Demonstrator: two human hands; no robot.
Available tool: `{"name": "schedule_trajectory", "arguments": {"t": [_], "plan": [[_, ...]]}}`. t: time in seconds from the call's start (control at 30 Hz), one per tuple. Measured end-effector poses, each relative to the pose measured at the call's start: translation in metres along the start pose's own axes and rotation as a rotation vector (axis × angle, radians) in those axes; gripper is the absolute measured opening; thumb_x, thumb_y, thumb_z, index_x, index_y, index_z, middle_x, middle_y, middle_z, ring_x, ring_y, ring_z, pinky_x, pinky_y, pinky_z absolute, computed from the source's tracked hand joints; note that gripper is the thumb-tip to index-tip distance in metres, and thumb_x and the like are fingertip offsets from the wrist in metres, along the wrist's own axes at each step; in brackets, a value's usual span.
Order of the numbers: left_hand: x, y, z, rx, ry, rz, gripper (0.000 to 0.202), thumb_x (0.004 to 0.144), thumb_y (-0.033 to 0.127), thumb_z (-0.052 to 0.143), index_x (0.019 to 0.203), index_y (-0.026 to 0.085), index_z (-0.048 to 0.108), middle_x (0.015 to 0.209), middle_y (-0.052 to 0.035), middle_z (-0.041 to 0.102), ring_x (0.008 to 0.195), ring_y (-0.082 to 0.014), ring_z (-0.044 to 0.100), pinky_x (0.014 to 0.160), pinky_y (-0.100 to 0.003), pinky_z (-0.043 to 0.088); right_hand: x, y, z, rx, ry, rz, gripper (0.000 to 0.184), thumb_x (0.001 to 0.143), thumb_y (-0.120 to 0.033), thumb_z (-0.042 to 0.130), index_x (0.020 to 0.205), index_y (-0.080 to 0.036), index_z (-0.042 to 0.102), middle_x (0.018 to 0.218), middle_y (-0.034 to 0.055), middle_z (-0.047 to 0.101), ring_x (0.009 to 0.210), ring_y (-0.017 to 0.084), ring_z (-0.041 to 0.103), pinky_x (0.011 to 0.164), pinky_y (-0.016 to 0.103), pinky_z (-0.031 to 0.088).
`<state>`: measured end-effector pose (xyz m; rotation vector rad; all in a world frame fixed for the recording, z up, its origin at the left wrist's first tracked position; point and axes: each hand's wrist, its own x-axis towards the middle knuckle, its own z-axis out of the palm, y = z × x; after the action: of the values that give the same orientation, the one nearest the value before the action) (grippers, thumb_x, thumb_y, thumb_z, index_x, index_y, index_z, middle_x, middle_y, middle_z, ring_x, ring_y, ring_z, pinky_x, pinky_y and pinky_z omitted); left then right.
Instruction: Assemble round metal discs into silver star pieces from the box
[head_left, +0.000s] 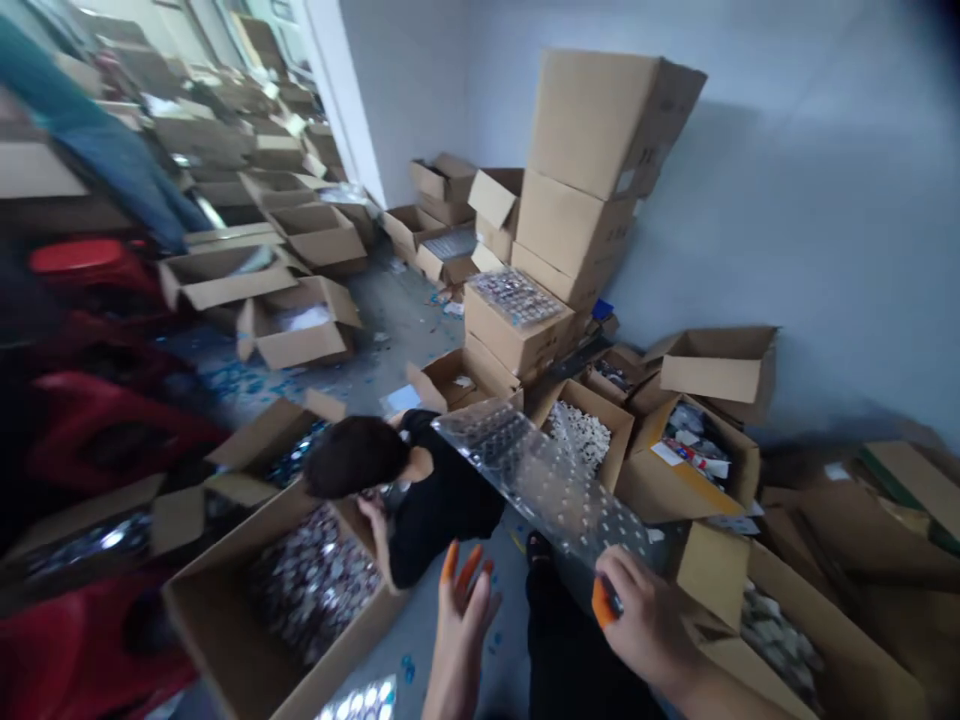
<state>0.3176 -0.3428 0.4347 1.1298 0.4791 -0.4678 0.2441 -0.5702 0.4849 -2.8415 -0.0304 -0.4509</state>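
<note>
My right hand [649,625] grips the near end of a long clear plastic blister tray [540,480], an orange finger cot on its thumb. The tray reaches up and left from that hand over the floor. My left hand [461,610] is empty, its fingers stretched and apart with orange cots on the tips, just left of the tray's near end. Below and left of the tray, a person in a black top [420,490] crouches with one hand on the rim of a big cardboard box of shiny small parts [300,590].
A tall stack of shut cardboard boxes [592,180] stands against the blue wall; a filled clear tray [514,295] lies on a lower box. Open boxes [690,450] crowd the floor right and left. Red plastic stools [90,430] are at the left edge.
</note>
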Motion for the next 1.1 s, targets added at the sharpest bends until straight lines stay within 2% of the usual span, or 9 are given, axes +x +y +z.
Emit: {"name": "schedule_trajectory", "arguments": {"t": [0.07,0.2,0.3,0.37,0.5,0.6,0.73,0.87,1.1], "plan": [[-0.034,0.025,-0.009,-0.222,-0.044,0.033,0.073,0.085,0.052,0.072,0.146,0.039,0.035,0.149,-0.0098,0.047,0.134,-0.0315,0.051,0.102,-0.048,0.053,-0.021,-0.057,-0.016,0.080,-0.063,-0.099,0.019,0.084,-0.001,0.046,0.088,-0.020,0.051,0.084,0.0040,0.056,0.077,0.018,0.055,0.071,0.030,0.041],[-0.091,0.051,-0.055,-0.381,0.193,0.114,0.059,0.083,0.028,0.072,0.137,0.028,0.047,0.136,-0.0143,0.057,0.121,-0.0316,0.062,0.104,-0.051,0.051,-0.045,-0.129,-0.027,0.197,-0.245,-0.288,0.018,0.085,-0.002,0.049,0.085,-0.019,0.055,0.085,0.0044,0.058,0.078,0.018,0.055,0.071,0.030,0.042],[-0.123,0.052,-0.107,-0.447,0.312,0.199,0.062,0.077,0.016,0.071,0.134,0.027,0.049,0.130,-0.0135,0.061,0.114,-0.0327,0.066,0.103,-0.055,0.051,-0.041,-0.152,-0.027,0.334,-0.427,-0.425,0.012,0.089,-0.017,0.060,0.101,-0.020,0.062,0.098,0.0065,0.061,0.089,0.021,0.057,0.081,0.034,0.048],[-0.141,0.051,-0.140,-0.482,0.370,0.268,0.062,0.075,0.013,0.072,0.132,0.027,0.051,0.129,-0.0134,0.062,0.117,-0.0340,0.065,0.104,-0.056,0.049,-0.029,-0.158,-0.025,0.485,-0.525,-0.476,0.040,0.086,-0.035,0.073,0.121,-0.021,0.060,0.113,0.0094,0.060,0.104,0.024,0.058,0.092,0.039,0.049],[-0.178,0.058,-0.185,-0.573,0.489,0.381,0.059,0.075,0.009,0.071,0.129,0.026,0.055,0.129,-0.0149,0.064,0.122,-0.0357,0.060,0.108,-0.058,0.045,0.006,-0.159,-0.002,0.718,-0.444,-0.249,0.063,0.083,-0.045,0.075,0.138,-0.024,0.051,0.134,0.0141,0.052,0.128,0.029,0.050,0.111,0.046,0.043],[-0.205,0.066,-0.199,-0.639,0.579,0.414,0.056,0.081,0.005,0.064,0.132,0.028,0.055,0.134,-0.0136,0.062,0.125,-0.0329,0.059,0.112,-0.056,0.042,0.030,-0.163,0.028,0.879,-0.373,0.203,0.070,0.081,-0.040,0.077,0.142,-0.025,0.045,0.139,0.0156,0.049,0.134,0.031,0.047,0.116,0.055,0.035],[-0.232,0.067,-0.205,-0.741,0.682,0.436,0.058,0.085,-0.003,0.052,0.135,0.027,0.053,0.135,-0.0121,0.062,0.125,-0.0282,0.059,0.113,-0.049,0.044,0.052,-0.180,0.043,1.359,-0.922,0.694,0.073,0.080,-0.033,0.076,0.142,-0.025,0.041,0.137,0.0167,0.055,0.124,0.031,0.060,0.106,0.057,0.047],[-0.248,0.052,-0.208,-0.813,0.674,0.505,0.062,0.084,-0.009,0.049,0.136,0.024,0.052,0.137,-0.0138,0.061,0.127,-0.0294,0.057,0.108,-0.046,0.049,0.060,-0.202,0.021,1.634,-1.346,0.652,0.054,0.087,-0.030,0.070,0.135,-0.019,0.050,0.127,0.0161,0.066,0.102,0.026,0.072,0.089,0.043,0.060],[-0.270,0.010,-0.215,-0.897,0.629,0.503,0.075,0.086,-0.010,0.039,0.153,0.024,0.032,0.146,-0.0147,0.052,0.133,-0.0250,0.050,0.112,-0.038,0.045,0.043,-0.220,-0.011,1.607,-1.383,0.546,0.038,0.087,-0.027,0.073,0.120,-0.017,0.059,0.116,0.0133,0.072,0.087,0.022,0.076,0.075,0.032,0.063]]}}
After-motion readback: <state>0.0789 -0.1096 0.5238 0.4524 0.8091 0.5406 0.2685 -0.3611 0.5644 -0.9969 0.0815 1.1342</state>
